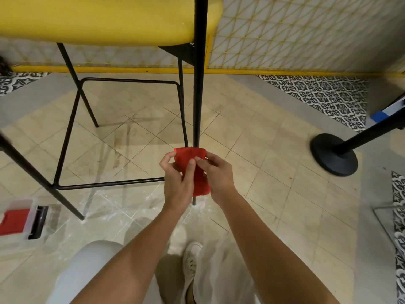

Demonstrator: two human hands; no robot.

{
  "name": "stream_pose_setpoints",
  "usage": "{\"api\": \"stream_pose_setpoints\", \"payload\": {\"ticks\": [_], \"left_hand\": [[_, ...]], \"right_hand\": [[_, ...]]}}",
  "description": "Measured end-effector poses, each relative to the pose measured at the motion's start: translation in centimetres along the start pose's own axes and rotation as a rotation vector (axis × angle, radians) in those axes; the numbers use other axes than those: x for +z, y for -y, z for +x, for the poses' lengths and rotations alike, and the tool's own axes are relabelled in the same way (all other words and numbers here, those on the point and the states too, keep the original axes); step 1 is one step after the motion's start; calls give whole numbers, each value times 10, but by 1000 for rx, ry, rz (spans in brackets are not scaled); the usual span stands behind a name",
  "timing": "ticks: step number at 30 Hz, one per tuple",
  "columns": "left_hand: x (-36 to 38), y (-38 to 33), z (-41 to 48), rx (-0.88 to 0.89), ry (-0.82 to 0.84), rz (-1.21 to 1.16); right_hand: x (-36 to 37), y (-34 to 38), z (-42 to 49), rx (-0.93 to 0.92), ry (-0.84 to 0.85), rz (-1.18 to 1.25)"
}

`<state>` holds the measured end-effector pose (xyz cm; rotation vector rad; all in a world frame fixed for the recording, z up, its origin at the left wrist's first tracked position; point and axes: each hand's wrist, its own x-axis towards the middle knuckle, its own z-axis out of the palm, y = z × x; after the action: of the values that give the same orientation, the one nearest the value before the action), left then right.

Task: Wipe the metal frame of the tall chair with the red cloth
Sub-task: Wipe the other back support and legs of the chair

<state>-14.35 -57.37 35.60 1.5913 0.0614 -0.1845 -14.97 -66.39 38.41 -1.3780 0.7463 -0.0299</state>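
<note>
A beige tiled floor [274, 172], scuffed and dusty, fills most of the view. Bands of black-and-white patterned tile run along its upper left and right edges. Across the top runs a pale wall panel [306, 29] crossed with yellow lines.

A tall chair with a yellow seat [98, 18] stands at the upper left and centre. Its black metal frame [199, 84] reaches down to the floor, with a footrest bar joining the legs.

At the centre of the frame, the red cloth [192, 156] is wrapped round the lower part of the nearest leg, just above its foot. The left hand [177, 185] grips the cloth from the left, fingers curled and thumb laid across it. The right hand [219, 174] pinches the cloth from the right, its fingertips meeting the left thumb.

At the lower left edge sits a clear plastic box [19, 202] holding a flat red item [14, 221]. A black strip [39, 222] lies along the box's right side; whether it is inside the box or part of it cannot be told.

At the right stands a black post on a round base [333, 156]. At the bottom centre are pale trousers and a light shoe [191, 260].
</note>
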Motion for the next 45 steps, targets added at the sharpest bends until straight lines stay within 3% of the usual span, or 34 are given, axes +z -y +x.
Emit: {"api": "stream_pose_setpoints", "payload": {"ticks": [3, 6, 11, 17, 23, 27, 32, 35, 40, 45], "left_hand": [[3, 12, 1, 158, 14, 74], [11, 15, 5, 191, -20, 95], [25, -5, 13, 41, -215, -24], [45, -1, 21, 46, -62, 192], [51, 27, 31, -37, -161, 350], [51, 50, 36, -94, -171, 359], [47, 77, 43, -273, -51, 410], [45, 88, 44, -290, 17, 434], [41, 91, 49, -335, 71, 318], [43, 78, 51, -332, -20, 87]], "right_hand": [[0, 14, 4, -33, 116, -18], [-2, 27, 13, -93, 130, -146], [-17, 32, 26, -122, -1, -148], [-26, 15, 40, -77, -47, -160], [-23, -1, 56, -68, -98, -248], [-17, -10, 64, -58, -47, -313], [-15, -23, 74, 35, 50, -325], [-15, -33, 80, 113, 74, -299], [-14, -42, 82, 180, 89, -318], [-13, -40, 81, 118, 55, -281]]}}
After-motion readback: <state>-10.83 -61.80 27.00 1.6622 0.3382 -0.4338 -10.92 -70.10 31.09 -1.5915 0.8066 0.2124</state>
